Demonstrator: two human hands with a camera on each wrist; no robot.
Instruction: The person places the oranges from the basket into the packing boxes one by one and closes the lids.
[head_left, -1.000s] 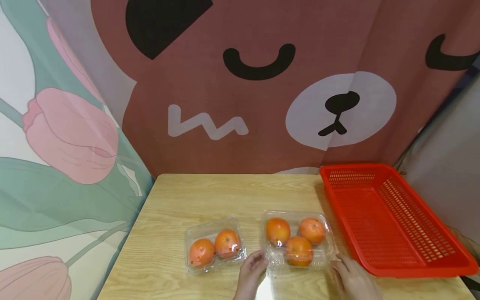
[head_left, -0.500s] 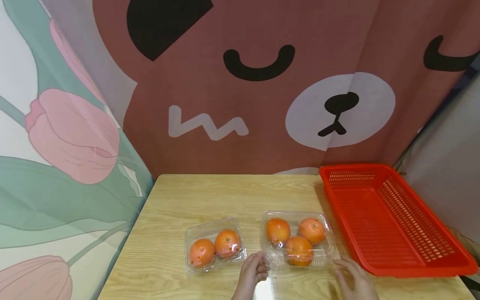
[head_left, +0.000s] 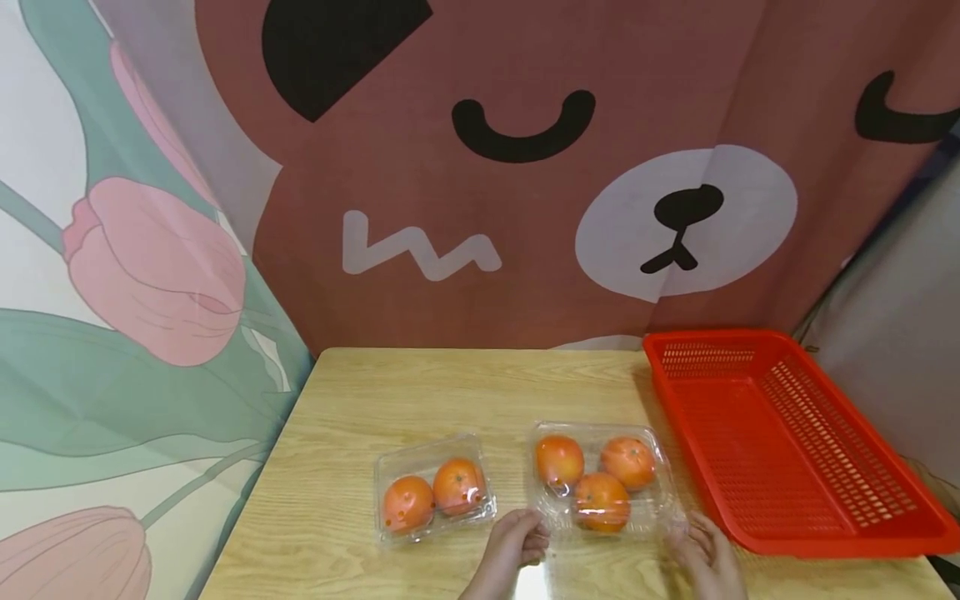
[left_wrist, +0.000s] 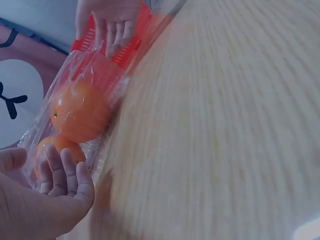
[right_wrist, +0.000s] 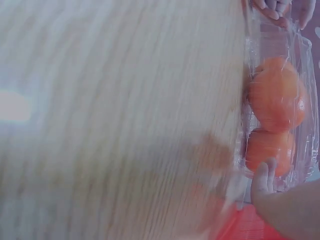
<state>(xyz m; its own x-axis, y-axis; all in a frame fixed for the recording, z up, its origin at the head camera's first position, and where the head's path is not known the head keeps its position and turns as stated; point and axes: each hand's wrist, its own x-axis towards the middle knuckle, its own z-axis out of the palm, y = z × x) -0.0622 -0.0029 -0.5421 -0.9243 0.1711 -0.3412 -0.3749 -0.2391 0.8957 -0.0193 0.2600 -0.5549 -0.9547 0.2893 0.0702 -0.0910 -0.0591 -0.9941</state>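
A clear plastic clamshell box with three oranges in it lies on the table in the head view, its lid down. By its near left corner is my left hand, fingers loosely bent and nothing held in them. In the left wrist view, those fingers spread beside the box's end. My right hand is at the near right corner, fingertips at the plastic edge. The right wrist view has its extended fingers along the box's side; whether they press it is unclear.
A second clear clamshell box with two oranges lies to the left. On the right stands a red plastic basket, close beside my right hand. A curtain with a bear print hangs behind the wooden table.
My left hand has drawn slightly away from the box's corner, its fingers loosening. The right hand has shifted a little at its corner. Both boxes stay in place; the view has turned slightly.
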